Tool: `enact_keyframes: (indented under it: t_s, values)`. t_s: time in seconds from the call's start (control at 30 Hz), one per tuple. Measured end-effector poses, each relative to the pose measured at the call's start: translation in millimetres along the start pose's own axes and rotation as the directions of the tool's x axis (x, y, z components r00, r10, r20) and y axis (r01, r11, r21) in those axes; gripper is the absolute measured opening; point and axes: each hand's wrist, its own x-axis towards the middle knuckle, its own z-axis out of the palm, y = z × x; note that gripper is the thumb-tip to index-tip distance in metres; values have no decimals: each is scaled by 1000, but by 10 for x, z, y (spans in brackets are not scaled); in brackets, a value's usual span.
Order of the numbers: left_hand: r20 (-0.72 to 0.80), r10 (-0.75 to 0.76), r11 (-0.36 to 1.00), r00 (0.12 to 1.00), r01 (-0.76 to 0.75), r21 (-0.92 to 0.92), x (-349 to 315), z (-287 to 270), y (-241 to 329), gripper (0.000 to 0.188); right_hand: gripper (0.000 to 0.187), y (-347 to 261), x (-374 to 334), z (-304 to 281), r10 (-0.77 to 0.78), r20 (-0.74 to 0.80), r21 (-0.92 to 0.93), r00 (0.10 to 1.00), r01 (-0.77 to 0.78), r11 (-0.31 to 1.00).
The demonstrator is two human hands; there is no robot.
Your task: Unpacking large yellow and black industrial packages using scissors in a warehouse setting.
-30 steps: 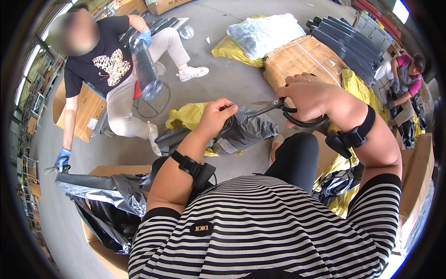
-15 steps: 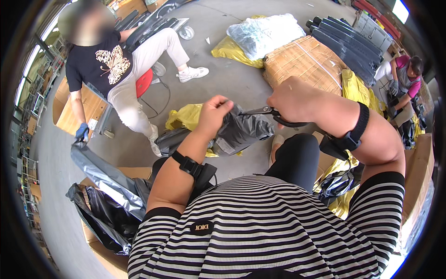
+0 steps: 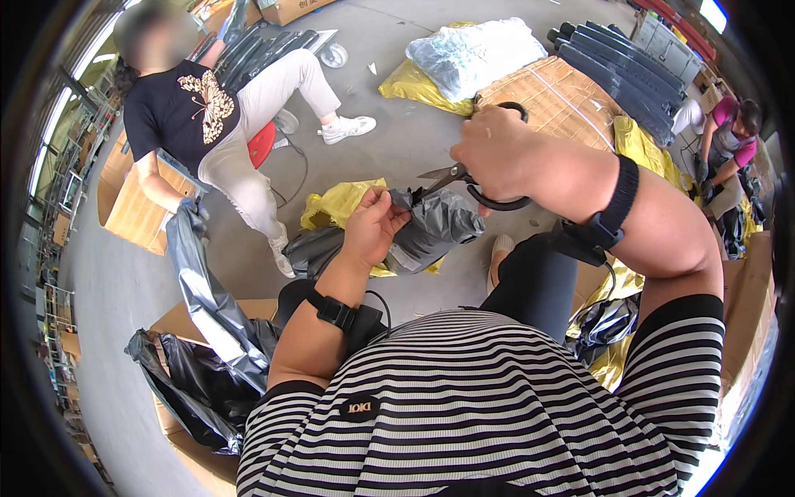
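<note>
Far across the concrete floor (image 3: 414, 116) we see a clear plastic sack of pale packets (image 3: 476, 51) lying on a yellow bag (image 3: 411, 83). To its right sits a flat tan woven bale (image 3: 551, 95) crossed by white straps, and beyond that a row of long dark blue-grey bundles (image 3: 625, 62). On the left stands a light brown cardboard carton (image 3: 132, 207), and nearer us on the left an open brown box (image 3: 195, 319) spills black and grey plastic bags (image 3: 207, 348). More yellow sheeting (image 3: 638, 145) lies at the right.

Our left hand (image 3: 374, 225) pinches the upper edge of a grey plastic bag (image 3: 431, 236), fingers curled and pressed together on the film. The bag hangs just below and right of that hand, over a yellow sheet (image 3: 339, 203) on the floor. Our right hand (image 3: 497, 153) is closed through the black loops of a pair of scissors (image 3: 464, 178), above and to the right of the bag.

The scissors lie roughly level, long axis running left to right, blades pointing left toward our left hand, their tips just at the pinched edge. We cannot tell whether the blades touch the film.

A seated person in a black shirt (image 3: 186, 112) at far left holds a long grey bag (image 3: 195, 265).
</note>
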Motion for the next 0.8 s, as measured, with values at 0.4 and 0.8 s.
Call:
enact_keyframes:
  t_s: [0.4, 0.8]
  values:
    - [50, 228, 761, 972, -210, 614, -142, 285, -78, 7, 25, -445, 482, -37, -206, 199, -309, 958, 261, 914]
    - [323, 44, 771, 945, -238, 590, -403, -63, 78, 6, 67, -381, 1067, 254, -213, 334, -138, 918, 271, 953]
